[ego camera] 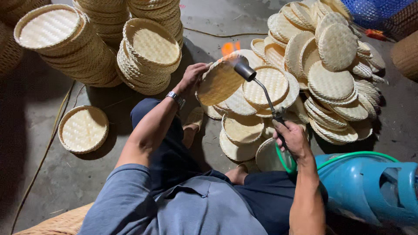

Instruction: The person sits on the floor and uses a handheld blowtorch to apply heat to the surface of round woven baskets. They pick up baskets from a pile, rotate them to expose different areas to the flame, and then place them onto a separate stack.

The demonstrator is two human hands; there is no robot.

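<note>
Tall stacks of woven trays [150,56] at the left, 1 single tray [83,129] on the concrete floor [217,17], blue gas cylinder [370,187], blue net [374,11]

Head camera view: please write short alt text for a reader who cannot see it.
A seated person's left hand tilts a round woven tray while the right hand aims a gas torch at its rim, flame visible. Stacked trays surround them; a blue gas cylinder lies nearby.
</note>
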